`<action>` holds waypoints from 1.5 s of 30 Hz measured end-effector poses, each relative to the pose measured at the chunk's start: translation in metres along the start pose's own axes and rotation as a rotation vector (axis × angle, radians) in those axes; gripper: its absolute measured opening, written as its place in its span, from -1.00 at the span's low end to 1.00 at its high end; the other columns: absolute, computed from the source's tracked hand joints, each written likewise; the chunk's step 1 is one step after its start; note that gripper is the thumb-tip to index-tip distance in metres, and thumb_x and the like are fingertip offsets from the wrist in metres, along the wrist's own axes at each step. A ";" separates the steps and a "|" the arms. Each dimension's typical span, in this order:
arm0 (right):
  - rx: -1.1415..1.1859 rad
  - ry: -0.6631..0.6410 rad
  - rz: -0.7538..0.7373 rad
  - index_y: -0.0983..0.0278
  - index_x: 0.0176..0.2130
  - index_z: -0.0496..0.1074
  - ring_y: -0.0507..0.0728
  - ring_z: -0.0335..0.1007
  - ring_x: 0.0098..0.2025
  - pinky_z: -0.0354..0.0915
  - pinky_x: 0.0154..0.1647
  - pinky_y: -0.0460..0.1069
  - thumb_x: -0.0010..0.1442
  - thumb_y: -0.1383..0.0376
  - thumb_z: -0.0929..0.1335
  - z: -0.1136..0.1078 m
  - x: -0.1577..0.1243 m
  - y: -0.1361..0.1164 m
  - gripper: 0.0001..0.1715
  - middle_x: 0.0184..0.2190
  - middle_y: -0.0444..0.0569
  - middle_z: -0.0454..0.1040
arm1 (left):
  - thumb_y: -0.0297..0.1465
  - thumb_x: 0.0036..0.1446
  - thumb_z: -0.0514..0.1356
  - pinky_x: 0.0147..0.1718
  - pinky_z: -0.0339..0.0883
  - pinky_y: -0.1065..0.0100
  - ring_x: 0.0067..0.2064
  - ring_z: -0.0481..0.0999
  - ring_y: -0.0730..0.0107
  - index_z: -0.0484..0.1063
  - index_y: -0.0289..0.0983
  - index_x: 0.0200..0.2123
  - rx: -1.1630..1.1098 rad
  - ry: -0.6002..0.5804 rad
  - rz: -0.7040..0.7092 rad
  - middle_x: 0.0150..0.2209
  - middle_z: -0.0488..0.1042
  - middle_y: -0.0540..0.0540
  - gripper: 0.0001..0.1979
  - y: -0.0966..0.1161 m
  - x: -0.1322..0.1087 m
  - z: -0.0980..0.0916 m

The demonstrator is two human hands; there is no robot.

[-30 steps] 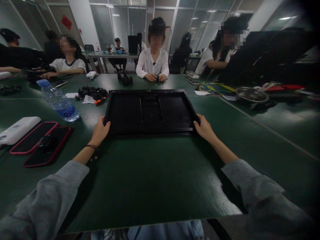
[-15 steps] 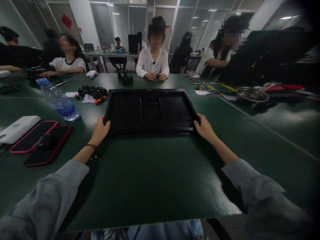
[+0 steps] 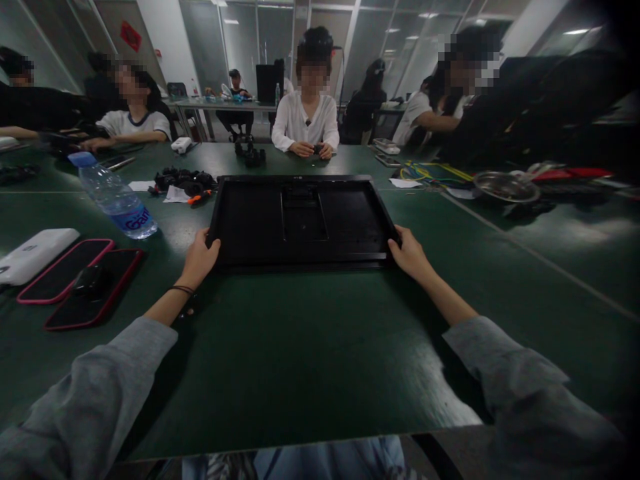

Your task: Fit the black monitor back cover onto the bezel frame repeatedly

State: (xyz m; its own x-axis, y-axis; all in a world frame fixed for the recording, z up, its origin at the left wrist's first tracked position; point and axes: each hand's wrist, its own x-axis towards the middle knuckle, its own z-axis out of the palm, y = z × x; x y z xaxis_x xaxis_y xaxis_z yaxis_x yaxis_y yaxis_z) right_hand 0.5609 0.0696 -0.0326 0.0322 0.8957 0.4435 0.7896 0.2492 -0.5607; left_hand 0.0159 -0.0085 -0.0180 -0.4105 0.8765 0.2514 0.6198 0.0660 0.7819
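A wide black monitor casing [image 3: 250, 217] lies low over the green table, with raised edges and a recessed rectangular frame in its middle. My left hand [image 3: 200, 257] is closed on its near left corner, thumb on top and the other fingers mostly hidden at the side. At the opposite near corner, my right hand [image 3: 410, 253] grips the rim in the same way. I cannot tell whether the casing rests fully on the table.
On the left are a tilted water bottle [image 3: 117, 200], a white device [image 3: 37, 253], and two red-edged phones, one under a small black object [image 3: 93, 281]. Black parts [image 3: 183, 181] lie behind. Right, a metal bowl [image 3: 506, 187] sits by cables [image 3: 430, 172]. A person [image 3: 307, 123] sits opposite.
My hands keep the same hold on the casing, which has barely moved. The whole view has shifted very slightly, with the table's things appearing a little higher.
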 end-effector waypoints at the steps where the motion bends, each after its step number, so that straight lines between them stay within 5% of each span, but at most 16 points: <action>1: -0.001 -0.004 -0.001 0.29 0.24 0.30 0.43 0.37 0.27 0.24 0.34 0.38 0.22 0.15 0.30 0.000 0.000 0.001 -0.36 0.20 0.27 0.45 | -0.33 0.23 0.18 0.25 0.33 0.01 0.19 0.52 0.03 0.35 -0.30 0.21 0.008 -0.001 -0.002 0.17 0.52 -0.32 -0.51 0.001 0.000 0.000; 45: 0.013 0.020 -0.005 0.29 0.21 0.32 0.41 0.39 0.24 0.25 0.33 0.36 0.20 0.15 0.30 0.001 0.000 -0.002 -0.38 0.16 0.26 0.48 | -0.34 0.24 0.17 0.26 0.31 0.01 0.23 0.49 0.03 0.34 -0.33 0.22 -0.010 -0.004 0.003 0.20 0.49 -0.33 -0.51 -0.001 0.001 0.001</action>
State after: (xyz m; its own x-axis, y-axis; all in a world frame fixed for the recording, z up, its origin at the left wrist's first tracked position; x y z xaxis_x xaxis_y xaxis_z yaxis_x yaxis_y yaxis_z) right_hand 0.5586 0.0693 -0.0323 0.0407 0.8868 0.4603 0.7818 0.2586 -0.5673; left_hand 0.0154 -0.0074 -0.0188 -0.4058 0.8786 0.2519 0.6143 0.0581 0.7870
